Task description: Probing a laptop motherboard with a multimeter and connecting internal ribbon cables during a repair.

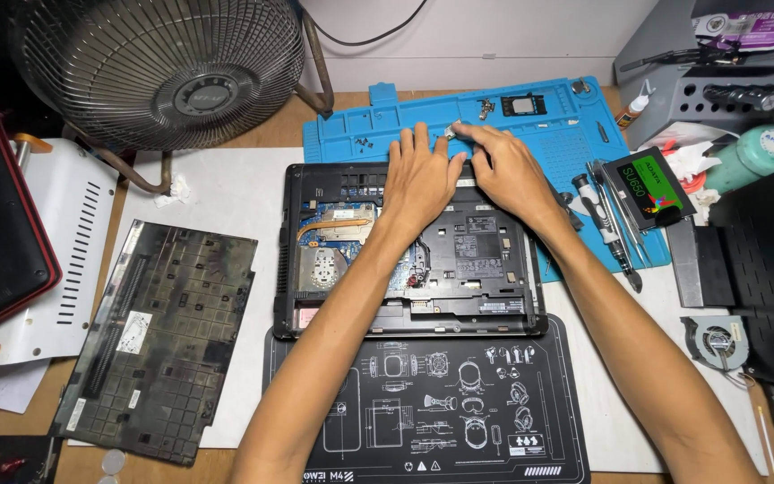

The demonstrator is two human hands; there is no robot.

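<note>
An opened black laptop base (485, 269) lies upside down at the centre of the desk, its copper heat pipe (338, 224) and boards exposed. My left hand (418, 175) rests flat, fingers apart, on the laptop's far edge. My right hand (503, 166) is beside it and pinches a small silver metal part (451, 132) between thumb and forefinger, over the near edge of the blue silicone work mat (548, 125). Loose screws (485, 108) and a small square chip (523, 105) lie on that mat.
The removed bottom cover (159, 336) lies at left, a desk fan (159, 67) behind it. A black printed mat (423, 408) sits in front. Screwdrivers (606, 229), a boxed drive (651, 184), a small cooling fan (717, 341) and a grey tool rack (718, 81) crowd the right.
</note>
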